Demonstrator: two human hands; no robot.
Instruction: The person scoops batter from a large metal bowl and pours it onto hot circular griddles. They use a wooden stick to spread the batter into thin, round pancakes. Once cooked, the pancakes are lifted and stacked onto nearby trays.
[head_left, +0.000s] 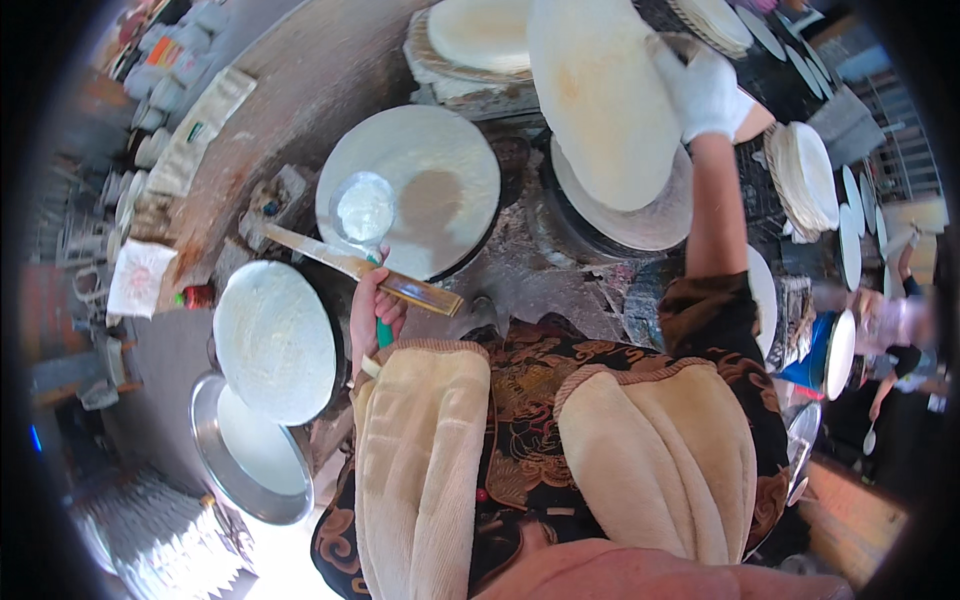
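Note:
My left hand (377, 306) grips the green handle of a ladle (365, 210) together with a flat wooden stick (352, 268). White batter fills the ladle's bowl, above a round griddle (450, 240) coated with a pale layer; a darker round patch shows on that surface. On my right hand (701, 94) is a white glove. It holds a large thin round flatbread (600, 97) by its right edge, lifted over a second griddle (660, 217), whose visible surface looks bare. A pale round sheet (274, 341) covers a third griddle at the left.
A metal basin (201, 420) of white liquid stands at lower left. Stacked flatbreads lie at the top (480, 34) and right (814, 176). A small red bottle (197, 297) sits on the ledge. Another person (900, 322) is at far right, near a blue container (810, 352).

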